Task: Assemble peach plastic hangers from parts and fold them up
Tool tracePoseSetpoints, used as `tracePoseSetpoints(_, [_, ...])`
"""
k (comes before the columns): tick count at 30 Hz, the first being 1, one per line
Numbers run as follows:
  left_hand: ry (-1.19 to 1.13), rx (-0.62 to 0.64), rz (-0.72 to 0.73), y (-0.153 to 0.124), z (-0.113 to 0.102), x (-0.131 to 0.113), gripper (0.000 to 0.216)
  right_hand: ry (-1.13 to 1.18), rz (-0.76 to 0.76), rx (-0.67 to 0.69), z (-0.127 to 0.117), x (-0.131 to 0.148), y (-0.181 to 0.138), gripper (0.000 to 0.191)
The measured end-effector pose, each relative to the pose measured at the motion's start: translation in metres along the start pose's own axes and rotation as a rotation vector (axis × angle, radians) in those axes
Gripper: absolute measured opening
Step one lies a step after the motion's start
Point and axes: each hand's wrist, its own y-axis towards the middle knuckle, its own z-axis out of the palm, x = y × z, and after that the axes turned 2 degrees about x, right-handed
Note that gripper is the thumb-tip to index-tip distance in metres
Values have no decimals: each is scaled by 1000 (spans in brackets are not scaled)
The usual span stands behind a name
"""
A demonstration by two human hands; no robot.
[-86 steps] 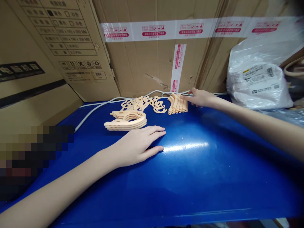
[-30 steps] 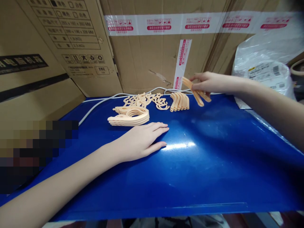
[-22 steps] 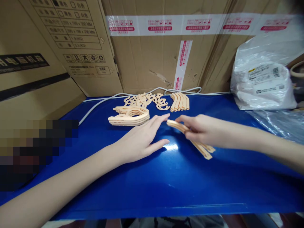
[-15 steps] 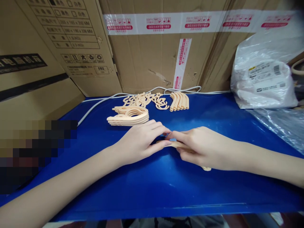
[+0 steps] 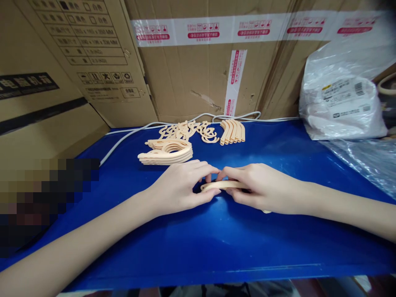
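Observation:
A cream plastic hanger arm [image 5: 224, 185] lies nearly level between my hands, just above the blue tabletop. My right hand [image 5: 262, 185] is closed round its right part, thumb in front and fingers behind. A small cream end shows below that palm. At the left end, which has a small hole, my left hand [image 5: 182, 183] pinches with its thumb along the near edge and fingertips behind. The two index fingertips almost meet over the piece. Behind my left hand sits a stack of folded cream hangers [image 5: 167, 152].
Farther back lie a heap of cream hooks [image 5: 179, 130] and a row of curved hanger arms [image 5: 232, 132]. A white cable [image 5: 123, 129] runs along the cardboard boxes [image 5: 185, 78]. A plastic-wrapped package [image 5: 343, 103] stands at the back right of the blue table [image 5: 198, 247].
The hanger arm has turned from sloping down rightward to nearly level, and its left end now shows between my left thumb and fingers. My right hand has risen slightly.

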Motion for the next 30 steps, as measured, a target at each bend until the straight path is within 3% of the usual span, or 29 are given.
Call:
tracePoseSetpoints(9, [15, -32, -34, -1, 1, 0, 20, -37, -7, -36, -2, -11, 1, 15])
tracePoseSetpoints(30, [-4, 57, -22, -1, 0, -1, 24, -152, -48, -56, -6, -18, 1, 23])
